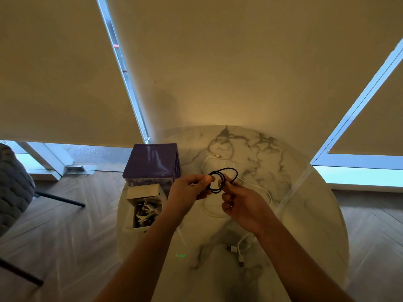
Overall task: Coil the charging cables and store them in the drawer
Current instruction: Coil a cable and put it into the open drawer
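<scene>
Black cable nearly coiled, held above the table at frame centre.

The left hand point(189, 188) pinches the black cable point(222, 179) loops while the right hand point(242, 203) grips its loose end. The open drawer point(145, 211), already holding white cables, lies lower left of the coil, nearer the left hand.

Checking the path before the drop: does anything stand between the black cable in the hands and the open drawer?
Nothing visible does. The black cable, held coiled by the left hand and right hand, hangs above the table. The open drawer lies just left of the left hand, already holding white cables, with its top uncovered.
</scene>
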{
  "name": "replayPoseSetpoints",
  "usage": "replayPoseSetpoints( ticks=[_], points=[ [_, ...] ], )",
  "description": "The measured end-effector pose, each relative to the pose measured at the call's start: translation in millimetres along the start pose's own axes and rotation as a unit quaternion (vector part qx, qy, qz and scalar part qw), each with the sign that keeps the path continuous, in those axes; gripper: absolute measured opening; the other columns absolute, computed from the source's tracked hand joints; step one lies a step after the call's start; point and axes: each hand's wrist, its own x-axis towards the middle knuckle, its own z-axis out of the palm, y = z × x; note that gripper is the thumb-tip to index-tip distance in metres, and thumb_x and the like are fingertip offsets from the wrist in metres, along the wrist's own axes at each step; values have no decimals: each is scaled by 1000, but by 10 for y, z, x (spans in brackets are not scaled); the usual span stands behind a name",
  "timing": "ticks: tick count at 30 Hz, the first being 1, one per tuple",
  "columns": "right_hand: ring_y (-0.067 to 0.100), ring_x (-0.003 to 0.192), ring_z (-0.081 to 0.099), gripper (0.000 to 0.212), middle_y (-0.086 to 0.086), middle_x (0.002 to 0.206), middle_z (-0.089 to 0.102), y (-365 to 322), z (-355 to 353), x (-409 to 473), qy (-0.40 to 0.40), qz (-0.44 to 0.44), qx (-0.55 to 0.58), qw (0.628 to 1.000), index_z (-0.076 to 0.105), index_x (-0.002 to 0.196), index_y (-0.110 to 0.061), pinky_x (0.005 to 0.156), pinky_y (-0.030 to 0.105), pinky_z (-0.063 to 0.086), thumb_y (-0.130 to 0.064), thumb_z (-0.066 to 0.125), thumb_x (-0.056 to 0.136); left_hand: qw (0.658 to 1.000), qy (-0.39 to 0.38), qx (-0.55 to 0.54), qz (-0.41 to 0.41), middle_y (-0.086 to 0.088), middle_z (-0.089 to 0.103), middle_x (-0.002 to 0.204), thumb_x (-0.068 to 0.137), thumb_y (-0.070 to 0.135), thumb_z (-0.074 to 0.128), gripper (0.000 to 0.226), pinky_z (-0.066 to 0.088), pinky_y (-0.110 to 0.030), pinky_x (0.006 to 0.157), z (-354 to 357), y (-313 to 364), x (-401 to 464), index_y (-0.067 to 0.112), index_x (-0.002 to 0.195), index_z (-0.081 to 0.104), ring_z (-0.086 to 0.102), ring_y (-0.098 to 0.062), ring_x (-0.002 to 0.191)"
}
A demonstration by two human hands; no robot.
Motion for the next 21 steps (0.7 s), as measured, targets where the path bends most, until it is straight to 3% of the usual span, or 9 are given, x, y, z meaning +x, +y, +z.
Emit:
replayPoseSetpoints(
  ticks=[7, 10, 15, 18, 21],
  points=[
    [10, 60, 45, 30, 1, 88, 65, -29, 20, -7, 3, -7, 8, 1000, 67, 113, -10, 53, 23, 36, -14, 49, 89, 999, 15, 37, 27, 1, 71, 77, 89, 24, 63, 9, 54, -18, 66, -4, -25, 27, 23, 88, 72, 69, -9, 71],
    [11, 64, 50, 29, 1, 86, 65, -46, 53, -42, -23, 2, -25, 999, 68, 110, -12, 59, 26, 40, -22, 59, 85, 997, 22, 62, 42, 0, 72, 78, 89, 25, 64, 8, 55, -18, 67, -10, -25, 48, 24, 88, 71, 69, -6, 70],
    [18, 77, 66, 33, 7, 93, 70, -30, 64, -24, -26, -27, -75, 996, 66, 113, -2, 71, 27, 56, 1, 63, 81, 998, 32, 39, 35, 0, 72, 83, 90, 25, 61, 10, 56, -23, 74, -21, -45, 72, 24, 91, 71, 69, -6, 76],
    [18, 80, 69, 31, 8, 97, 73, -12, 55, -22, -7, -36, -185, 982, 69, 109, -4, 72, 27, 55, 6, 66, 80, 998, 45, 21, 35, -2, 72, 90, 92, 25, 59, 12, 55, -23, 76, -39, -31, 105, 23, 95, 71, 69, -9, 83],
    [14, 80, 70, 30, 2, 92, 74, 19, 9, -12, 4, -38, -366, 930, 71, 106, -12, 70, 23, 55, 2, 71, 79, 997, 73, 2, 26, -7, 71, 91, 92, 24, 59, 13, 53, -17, 69, -64, -8, 156, 19, 97, 71, 67, -14, 85]
  ],
)
